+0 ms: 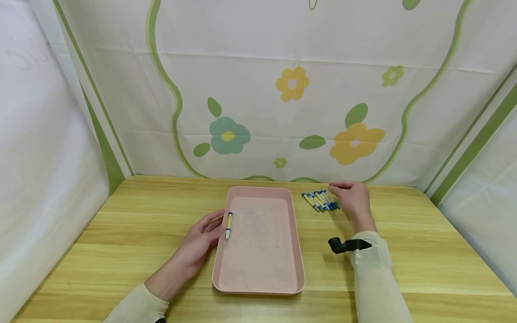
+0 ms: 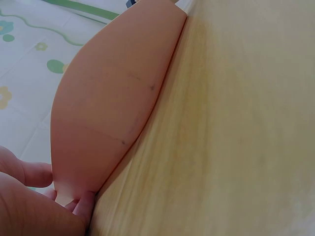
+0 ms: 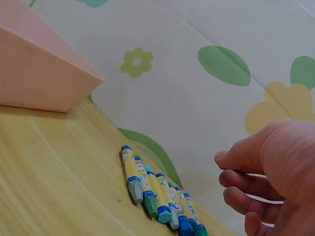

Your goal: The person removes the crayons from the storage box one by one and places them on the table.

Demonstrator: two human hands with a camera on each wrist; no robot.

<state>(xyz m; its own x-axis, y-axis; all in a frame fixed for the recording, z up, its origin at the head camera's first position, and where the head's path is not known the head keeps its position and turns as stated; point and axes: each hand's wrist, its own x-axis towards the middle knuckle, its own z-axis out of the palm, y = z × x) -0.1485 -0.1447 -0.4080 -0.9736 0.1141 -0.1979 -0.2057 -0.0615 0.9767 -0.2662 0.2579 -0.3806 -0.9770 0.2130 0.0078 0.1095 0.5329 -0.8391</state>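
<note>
My left hand [image 1: 198, 246] touches the outer left wall of a pink tray [image 1: 264, 290], its fingers near the rim; the left wrist view shows the fingertips [image 2: 84, 206] low against the tray's outer side. Inside the tray, along that wall, lies a single crayon [image 1: 229, 225] with a yellow wrapper and a whitish tip. To the tray's right, several crayons [image 1: 319, 200] lie side by side on the table, with blue, green and grey tips. Over their right end hovers my right hand [image 1: 353, 199], its fingers loosely bent and nothing visible between them.
The wooden table [image 1: 404, 260] reaches back to a white fabric wall [image 1: 258, 89] printed with flowers and leaves. More white fabric hangs at both sides. A black wrist mount [image 1: 349, 245] sits on the right sleeve.
</note>
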